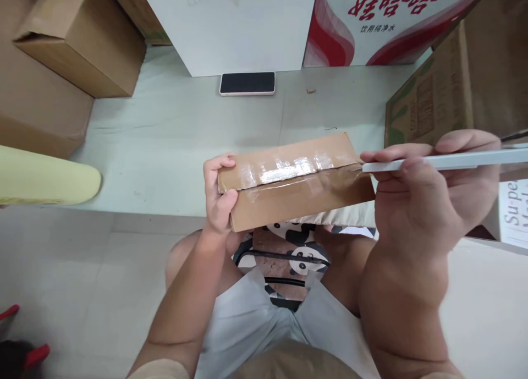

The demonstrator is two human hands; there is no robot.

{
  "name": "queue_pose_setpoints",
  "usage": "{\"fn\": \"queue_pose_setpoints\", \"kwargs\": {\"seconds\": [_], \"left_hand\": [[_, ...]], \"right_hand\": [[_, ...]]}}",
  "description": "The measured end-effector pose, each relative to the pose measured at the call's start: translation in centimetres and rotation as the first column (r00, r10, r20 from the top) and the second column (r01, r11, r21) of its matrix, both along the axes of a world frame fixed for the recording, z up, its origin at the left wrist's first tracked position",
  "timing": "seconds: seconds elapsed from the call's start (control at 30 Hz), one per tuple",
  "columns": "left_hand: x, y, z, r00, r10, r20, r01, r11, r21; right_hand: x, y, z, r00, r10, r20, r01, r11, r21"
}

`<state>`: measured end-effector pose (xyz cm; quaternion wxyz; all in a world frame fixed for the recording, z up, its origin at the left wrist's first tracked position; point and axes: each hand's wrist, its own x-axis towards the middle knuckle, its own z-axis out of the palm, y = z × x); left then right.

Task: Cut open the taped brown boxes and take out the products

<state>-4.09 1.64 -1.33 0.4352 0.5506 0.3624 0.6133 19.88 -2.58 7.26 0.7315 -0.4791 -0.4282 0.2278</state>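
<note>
My right hand (433, 206) grips slim white tool (449, 160); left hand (214, 199) opposite, clasping taped carton (297, 195), risks jab if tool skids.

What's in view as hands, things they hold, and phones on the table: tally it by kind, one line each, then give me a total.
Hands: 2, a left hand and a right hand
Held boxes: 1, a taped cardboard box
Held tools: 1, a slim pale tool, exact type unclear
Phones: 1, a dark-screened phone
Total: 5
</note>
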Motion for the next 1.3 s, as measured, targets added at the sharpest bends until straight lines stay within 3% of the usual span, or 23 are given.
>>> {"fn": "queue_pose_setpoints", "kwargs": {"seconds": [0.6, 0.83, 0.93, 1.1, 1.2, 1.3], "left_hand": [[-0.1, 0.2, 0.1, 0.999, 0.025, -0.036, -0.024, 0.999, 0.032], [-0.9, 0.8, 0.2, 0.997, 0.001, -0.074, 0.004, 0.998, 0.07], [-1.1, 0.8, 0.4, 0.997, -0.013, -0.072, 0.015, 0.999, 0.033], [-0.9, 1.0, 0.8, 0.999, 0.011, -0.045, -0.014, 0.998, -0.061], [-0.6, 1.6, 1.0, 0.999, 0.033, 0.006, -0.032, 0.995, -0.089], [-0.2, 2.0, 1.3, 0.998, 0.049, 0.045, -0.043, 0.992, -0.115]], "right_hand": [[0.6, -0.1, -1.1, 0.991, 0.043, 0.13, -0.03, 0.994, -0.103], [0.2, -0.3, -0.9, 0.993, 0.098, 0.058, -0.092, 0.991, -0.1], [0.0, -0.4, -0.7, 0.997, 0.051, 0.056, -0.05, 0.998, -0.032], [0.5, -1.5, 0.0, 0.991, -0.131, 0.02, 0.129, 0.986, 0.106], [1.4, -2.5, -0.4, 0.991, -0.131, 0.017, 0.131, 0.991, 0.041], [2.4, -3.1, -1.9, 0.995, -0.071, 0.066, 0.08, 0.985, -0.15]]}}
